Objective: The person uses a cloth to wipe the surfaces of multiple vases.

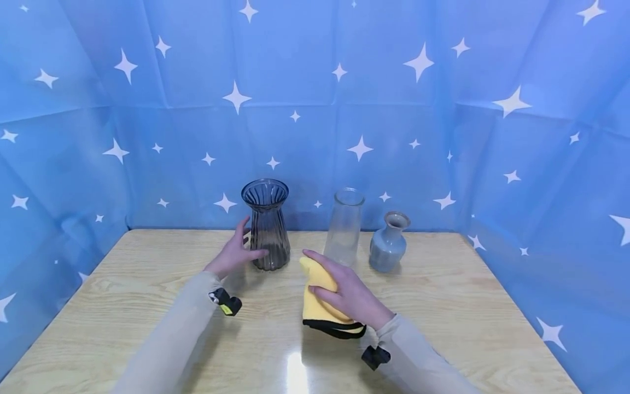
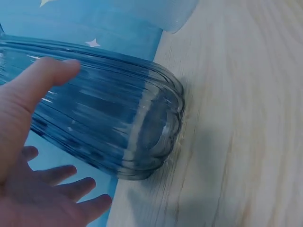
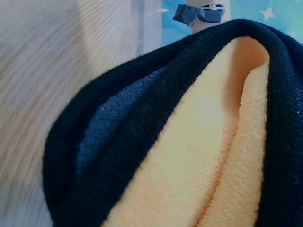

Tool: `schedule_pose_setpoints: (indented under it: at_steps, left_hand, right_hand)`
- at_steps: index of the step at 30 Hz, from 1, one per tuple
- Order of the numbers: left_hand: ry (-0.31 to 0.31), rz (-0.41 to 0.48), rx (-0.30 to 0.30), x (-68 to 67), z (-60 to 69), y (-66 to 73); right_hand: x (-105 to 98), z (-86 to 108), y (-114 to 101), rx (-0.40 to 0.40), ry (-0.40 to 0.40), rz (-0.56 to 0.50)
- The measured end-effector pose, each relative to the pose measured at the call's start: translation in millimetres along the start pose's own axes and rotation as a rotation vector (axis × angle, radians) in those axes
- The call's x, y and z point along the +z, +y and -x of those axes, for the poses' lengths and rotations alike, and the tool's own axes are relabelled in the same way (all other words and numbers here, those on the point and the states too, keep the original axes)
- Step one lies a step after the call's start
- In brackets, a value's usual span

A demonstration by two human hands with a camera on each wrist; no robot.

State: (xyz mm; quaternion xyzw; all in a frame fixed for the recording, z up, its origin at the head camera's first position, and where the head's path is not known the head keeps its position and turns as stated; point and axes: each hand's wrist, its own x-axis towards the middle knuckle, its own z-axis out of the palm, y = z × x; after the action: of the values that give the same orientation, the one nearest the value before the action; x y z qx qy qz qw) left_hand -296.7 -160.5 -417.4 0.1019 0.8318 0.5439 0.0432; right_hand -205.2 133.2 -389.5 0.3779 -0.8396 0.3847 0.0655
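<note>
Yellow cloth [image 1: 317, 303] is gripped by the right hand [image 1: 350, 289]; left hand [image 1: 234, 256] spreads beside ribbed vase [image 1: 272, 232].

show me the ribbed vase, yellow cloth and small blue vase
Ribbed vase [image 1: 269, 232], head view, ribbed body
Yellow cloth [image 1: 318, 311], head view, above its black edging
Small blue vase [image 1: 387, 250], head view, rounded body

Left vase [image 1: 270, 235], middle vase [image 1: 344, 230], right vase [image 1: 388, 247] on desk [image 1: 443, 306], curtain [image 1: 295, 54] behind. Left hand [image 1: 235, 254] beside left vase; cloth [image 1: 317, 303] in right hand [image 1: 353, 291], before middle vase.
</note>
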Motion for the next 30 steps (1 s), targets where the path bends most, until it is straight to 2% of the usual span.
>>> schedule_pose_setpoints:
  at_steps: [5, 11, 15, 24, 30]
  left_hand:
    - [-0.026, 0.075, -0.010, 8.4, -10.0, -1.1]
    - [-0.027, 0.042, -0.035, 9.9, -12.0, 0.7]
    - [-0.016, 0.034, 0.001, 11.3, -11.9, 2.3]
    - [-0.035, -0.005, 0.042, 21.3, -3.3, 17.3]
    - [-0.057, -0.032, 0.062, 30.2, 3.2, 20.5]
  right_hand:
    - [-1, 4.3, 1, 0.049, 0.028, -0.045]
    - [0, 4.6, 1, 0.069, 0.028, -0.082]
    - [-1, 2.3, 2, 0.094, 0.038, -0.106]
    - [-4, -3.7, 7, 0.204, 0.117, -0.171]
    - [-4, -8.1, 11, 0.241, 0.117, -0.194]
